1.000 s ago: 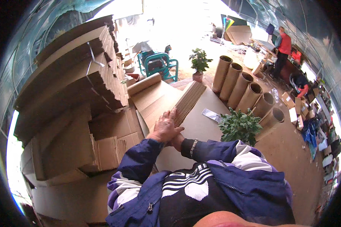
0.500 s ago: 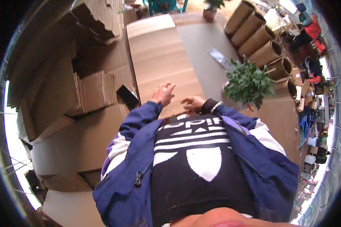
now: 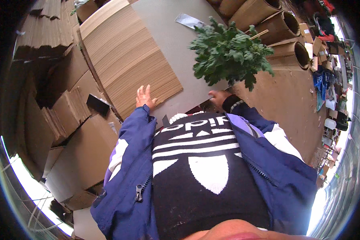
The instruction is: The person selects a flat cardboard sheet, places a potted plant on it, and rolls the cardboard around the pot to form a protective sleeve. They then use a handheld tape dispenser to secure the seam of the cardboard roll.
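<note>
A fanned stack of tan cardboard sheets (image 3: 138, 60) lies on a grey tabletop (image 3: 170, 44), its layered edges forming fine stripes. My left hand (image 3: 146, 97) rests at the near end of the stack, open, fingers spread and pointing away from me. To the right, my right hand (image 3: 220, 98) is curled at the near edge of the grey surface, close to my body. Its fingers are bent inward and partly hidden; what they hold cannot be made out. A leafy green potted plant (image 3: 232, 54) stands just beyond that hand, its pot covered by leaves.
Left of the stack lie a black phone-like slab (image 3: 98, 105) and piles of folded brown cardboard (image 3: 70, 114). Large cardboard tubes (image 3: 286, 25) line the far right. A pale, shiny flat strip (image 3: 189, 21) lies on the grey surface. Boxes and clutter fill the right background.
My view has turned, and the stack appears slanted further left. My hands have moved apart: the left is flat on the stack's near end, the right has gone to the grey surface's edge.
</note>
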A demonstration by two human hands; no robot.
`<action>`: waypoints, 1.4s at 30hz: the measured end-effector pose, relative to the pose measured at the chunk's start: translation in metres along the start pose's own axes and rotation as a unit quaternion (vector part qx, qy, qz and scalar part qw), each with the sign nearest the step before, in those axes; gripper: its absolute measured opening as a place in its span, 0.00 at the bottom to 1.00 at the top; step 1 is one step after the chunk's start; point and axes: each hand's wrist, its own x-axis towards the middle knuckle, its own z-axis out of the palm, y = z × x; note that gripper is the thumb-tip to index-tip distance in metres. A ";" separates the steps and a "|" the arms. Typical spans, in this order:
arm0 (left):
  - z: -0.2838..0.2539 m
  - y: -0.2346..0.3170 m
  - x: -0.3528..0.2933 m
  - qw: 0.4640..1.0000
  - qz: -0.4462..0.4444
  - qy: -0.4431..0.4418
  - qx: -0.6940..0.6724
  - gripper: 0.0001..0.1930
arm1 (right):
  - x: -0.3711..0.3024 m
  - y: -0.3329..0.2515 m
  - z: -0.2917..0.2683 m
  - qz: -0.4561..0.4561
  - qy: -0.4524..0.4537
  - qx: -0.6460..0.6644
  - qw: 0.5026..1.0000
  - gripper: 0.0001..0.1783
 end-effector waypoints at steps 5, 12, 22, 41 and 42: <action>-0.002 0.042 0.044 0.997 0.010 0.071 -0.028 0.46 | 0.014 0.123 -0.041 0.052 0.125 -0.094 0.986 0.26; 0.017 0.070 0.036 0.994 -0.034 0.079 -0.060 0.46 | 0.061 0.187 -0.081 0.103 0.140 -0.174 0.969 0.33; 0.036 0.119 -0.021 0.991 -0.042 0.078 -0.102 0.45 | 0.097 0.146 -0.123 -0.022 0.201 -0.195 0.960 0.43; 0.131 0.166 -0.085 0.964 -0.010 0.102 -0.245 0.19 | 0.150 -0.098 -0.110 -0.155 0.018 -0.359 0.920 0.65; 0.128 0.174 -0.085 0.954 -0.016 0.078 -0.289 0.21 | 0.156 -0.094 -0.109 -0.159 0.010 -0.335 0.928 0.66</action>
